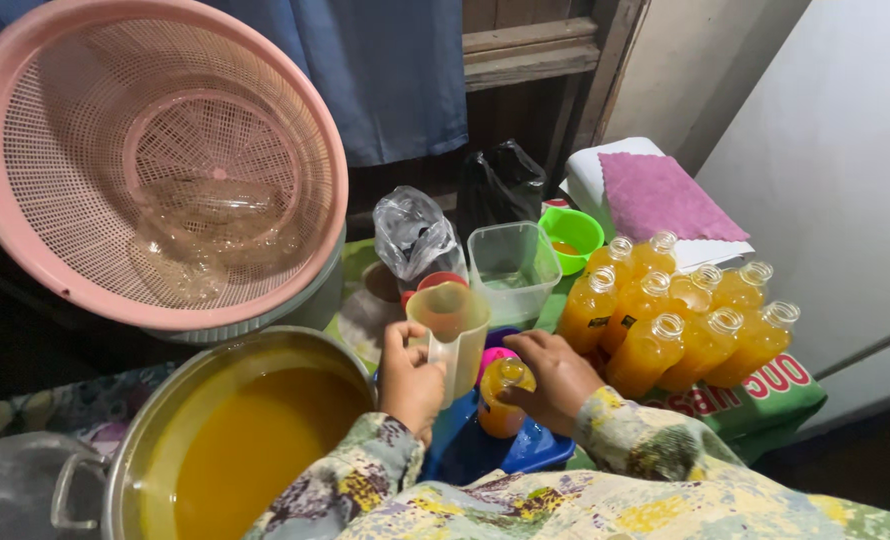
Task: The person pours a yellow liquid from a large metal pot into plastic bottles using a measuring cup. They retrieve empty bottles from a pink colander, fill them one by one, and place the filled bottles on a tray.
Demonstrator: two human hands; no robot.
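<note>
— Two hands engaged? State each grip.
— Left hand [410,378] clamped on jug [449,330] handle; right hand [555,375] clamped round orange bottle [502,397].
— Position?
— Bottle upright in blue tray [485,455], just right of the jug, touching it.

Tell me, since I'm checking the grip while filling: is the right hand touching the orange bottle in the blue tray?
Touching. The head view shows the right hand wrapped around the side of the orange bottle, fingers against it, with no gap.

— What is worn on the arms?
— Long sleeves [525,490] of floral cloth are worn, patterned in yellow, purple and grey-green on a pale ground; both hands [555,380] are left bare.
</note>
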